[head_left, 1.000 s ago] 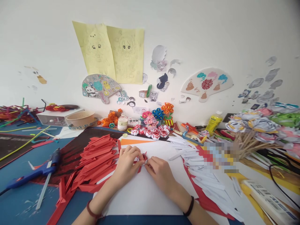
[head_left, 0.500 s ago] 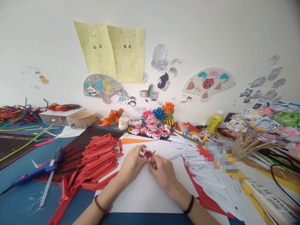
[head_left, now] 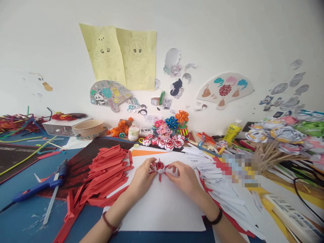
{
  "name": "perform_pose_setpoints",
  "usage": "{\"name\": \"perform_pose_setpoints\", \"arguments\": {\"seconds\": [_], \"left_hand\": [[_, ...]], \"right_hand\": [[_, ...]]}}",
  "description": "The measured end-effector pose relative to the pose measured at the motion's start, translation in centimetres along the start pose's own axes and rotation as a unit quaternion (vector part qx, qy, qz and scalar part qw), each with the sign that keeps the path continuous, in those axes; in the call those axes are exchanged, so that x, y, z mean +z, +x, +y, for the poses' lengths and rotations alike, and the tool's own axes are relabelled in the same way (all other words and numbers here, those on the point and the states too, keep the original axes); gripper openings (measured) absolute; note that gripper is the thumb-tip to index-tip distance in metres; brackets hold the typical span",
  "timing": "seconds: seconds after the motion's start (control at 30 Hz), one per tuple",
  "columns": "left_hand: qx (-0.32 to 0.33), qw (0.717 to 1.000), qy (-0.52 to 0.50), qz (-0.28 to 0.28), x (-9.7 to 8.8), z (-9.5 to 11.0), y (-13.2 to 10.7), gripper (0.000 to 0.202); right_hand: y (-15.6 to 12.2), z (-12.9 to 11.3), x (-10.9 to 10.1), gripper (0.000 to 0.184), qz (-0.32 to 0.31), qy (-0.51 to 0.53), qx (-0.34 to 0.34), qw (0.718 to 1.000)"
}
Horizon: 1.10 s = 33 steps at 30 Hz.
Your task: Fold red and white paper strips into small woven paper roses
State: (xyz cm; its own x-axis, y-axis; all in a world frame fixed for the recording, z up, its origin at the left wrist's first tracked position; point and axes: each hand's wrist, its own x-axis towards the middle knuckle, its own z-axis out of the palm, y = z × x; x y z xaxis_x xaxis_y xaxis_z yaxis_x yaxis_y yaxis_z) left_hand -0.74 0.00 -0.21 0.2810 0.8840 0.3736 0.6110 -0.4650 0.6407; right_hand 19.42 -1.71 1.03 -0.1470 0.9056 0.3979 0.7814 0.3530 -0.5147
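Note:
A small folded paper flower (head_left: 160, 166), white outside with a dark red centre, is between my hands above a white sheet. Red pointed tips stick out from it at the top and bottom. My left hand (head_left: 143, 175) pinches its left side between thumb and fingers. On the other side, the thumb and fingertips of my right hand (head_left: 184, 177) close on its right edge, where a red tip shows. The white sheet (head_left: 162, 209) lies flat beneath both hands.
Folded red paper strips (head_left: 106, 168) are heaped at left, near a blue glue gun (head_left: 54, 179). White folded strips (head_left: 220, 192) spread along the right. Finished red-and-white flowers (head_left: 169, 144) sit behind. A yellow bottle (head_left: 231, 132) and paper flowers on sticks (head_left: 268, 148) stand at right.
My right hand has shifted right, from the flower's lower right to its right edge. Red tips now show above and below the flower. My left hand has barely moved.

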Motion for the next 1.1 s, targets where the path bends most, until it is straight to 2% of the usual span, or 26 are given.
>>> {"name": "perform_pose_setpoints", "arguments": {"seconds": [0.13, 0.37, 0.53, 0.7, 0.83, 0.93, 1.0, 1.1], "left_hand": [[-0.005, 1.000, -0.022, -0.003, 0.2, 0.2, 0.0, 0.042], [-0.008, 0.999, -0.042, 0.015, 0.7, 0.5, -0.3, 0.046], [-0.008, 1.000, 0.000, 0.022, 0.5, 1.0, -0.5, 0.051], [0.007, 1.000, -0.004, 0.027, 0.4, 1.4, -0.4, 0.048], [-0.022, 0.999, -0.005, 0.045, 0.8, 1.0, -0.3, 0.038], [-0.037, 0.998, -0.014, 0.046, 0.9, 0.9, -0.3, 0.038], [-0.031, 0.999, -0.020, 0.040, 0.9, 0.9, -0.3, 0.038], [-0.018, 0.999, -0.019, 0.032, 0.8, 1.0, -0.4, 0.036]], "right_hand": [[-0.3, -0.3, 1.1, 0.003, -0.049, -0.015, -0.023, 0.998], [-0.7, -0.5, 2.7, 0.015, -0.031, -0.008, -0.021, 0.999], [-0.7, -0.6, 2.7, 0.017, -0.022, 0.001, -0.029, 0.999], [-0.7, -0.5, 2.8, 0.015, -0.026, -0.005, -0.033, 0.999], [-0.5, -0.6, 2.1, 0.013, -0.037, 0.011, -0.031, 0.999], [-0.5, -1.0, 1.2, 0.010, -0.004, 0.025, -0.028, 0.999], [-0.5, -1.3, 0.9, 0.009, 0.013, 0.017, -0.052, 0.998], [-0.6, -1.5, 0.9, 0.012, 0.006, -0.012, -0.103, 0.995]]}}
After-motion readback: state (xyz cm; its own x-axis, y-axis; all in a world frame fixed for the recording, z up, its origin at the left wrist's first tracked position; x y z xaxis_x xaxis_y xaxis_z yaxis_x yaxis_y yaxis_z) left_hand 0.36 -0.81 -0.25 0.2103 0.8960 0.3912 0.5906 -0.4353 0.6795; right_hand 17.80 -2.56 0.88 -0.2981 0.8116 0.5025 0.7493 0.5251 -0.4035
